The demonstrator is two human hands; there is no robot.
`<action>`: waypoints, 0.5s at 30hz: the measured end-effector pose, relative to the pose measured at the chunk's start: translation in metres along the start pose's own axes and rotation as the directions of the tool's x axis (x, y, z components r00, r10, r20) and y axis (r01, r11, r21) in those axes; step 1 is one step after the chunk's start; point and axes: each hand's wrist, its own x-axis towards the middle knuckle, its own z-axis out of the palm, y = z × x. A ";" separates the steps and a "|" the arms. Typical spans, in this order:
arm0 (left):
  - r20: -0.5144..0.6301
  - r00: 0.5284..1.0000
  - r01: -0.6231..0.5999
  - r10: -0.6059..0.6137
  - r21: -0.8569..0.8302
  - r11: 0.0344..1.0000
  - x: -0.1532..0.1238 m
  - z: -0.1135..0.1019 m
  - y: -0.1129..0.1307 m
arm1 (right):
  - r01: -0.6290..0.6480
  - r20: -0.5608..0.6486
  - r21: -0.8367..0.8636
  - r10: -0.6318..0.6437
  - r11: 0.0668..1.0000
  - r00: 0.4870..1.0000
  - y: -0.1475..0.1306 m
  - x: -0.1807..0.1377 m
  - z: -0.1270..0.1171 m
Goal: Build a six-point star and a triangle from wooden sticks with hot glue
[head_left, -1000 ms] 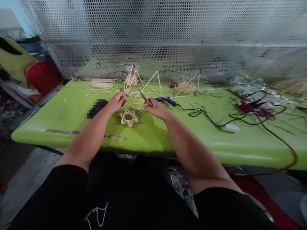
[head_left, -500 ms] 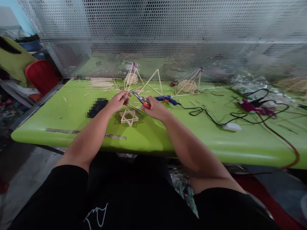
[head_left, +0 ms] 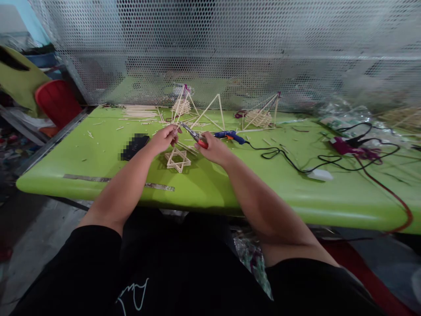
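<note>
Pliers [head_left: 194, 134] in right hand [head_left: 214, 148], now nearer left hand [head_left: 165, 138]

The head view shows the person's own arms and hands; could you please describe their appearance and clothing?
The left hand and right hand wear no gloves, and both forearms are uncovered up to the short black fabric sleeves of a black shirt. A pale, looping, handwriting-like marking shows on its front.
</note>
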 end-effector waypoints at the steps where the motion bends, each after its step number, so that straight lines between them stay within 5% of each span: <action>1: 0.000 1.000 0.002 -0.002 -0.002 1.000 0.000 0.000 0.000 | 0.000 0.000 0.001 0.000 1.000 1.000 0.000 0.000 0.000; 15: -0.004 1.000 0.014 -0.014 -0.016 1.000 0.001 0.002 -0.001 | -0.012 0.027 0.016 0.011 1.000 1.000 -0.007 -0.003 -0.004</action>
